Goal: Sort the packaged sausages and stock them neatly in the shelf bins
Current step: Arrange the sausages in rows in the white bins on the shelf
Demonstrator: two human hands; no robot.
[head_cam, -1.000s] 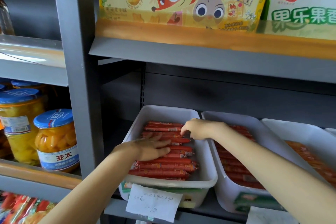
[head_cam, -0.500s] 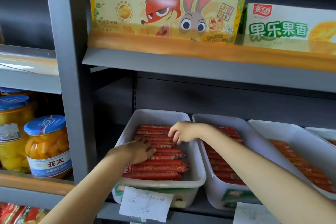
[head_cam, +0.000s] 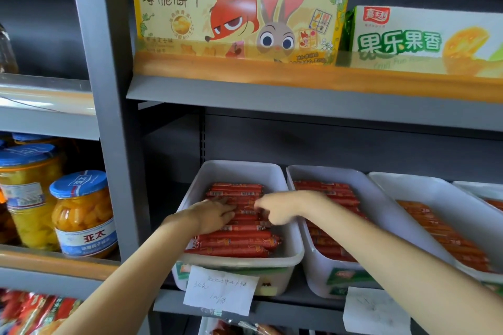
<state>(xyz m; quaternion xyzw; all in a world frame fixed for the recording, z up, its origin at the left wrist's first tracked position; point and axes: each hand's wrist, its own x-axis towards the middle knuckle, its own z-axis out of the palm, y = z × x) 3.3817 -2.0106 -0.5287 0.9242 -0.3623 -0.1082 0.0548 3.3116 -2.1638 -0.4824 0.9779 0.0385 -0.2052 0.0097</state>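
Tidying is the step in hand: the left hand (head_cam: 215, 213) is resting flat, fingers straight, on the red packaged sausages (head_cam: 236, 242) in the leftmost white bin (head_cam: 295, 254), while the right hand (head_cam: 281, 207) is curling fingertips onto them; next, nudging strays parallel.

Camera: one wide-angle view, worn on the person's head.
Facing: forward and slightly down into a grey shelf unit (head_cam: 109, 106).
Nearness: close, with both forearms reaching in from the bottom edge.
Centre: white bins (head_cam: 295, 258) on the middle shelf.
Top edge: upper shelf.
Left edge: neighbouring bay.
Shared views: only this one.
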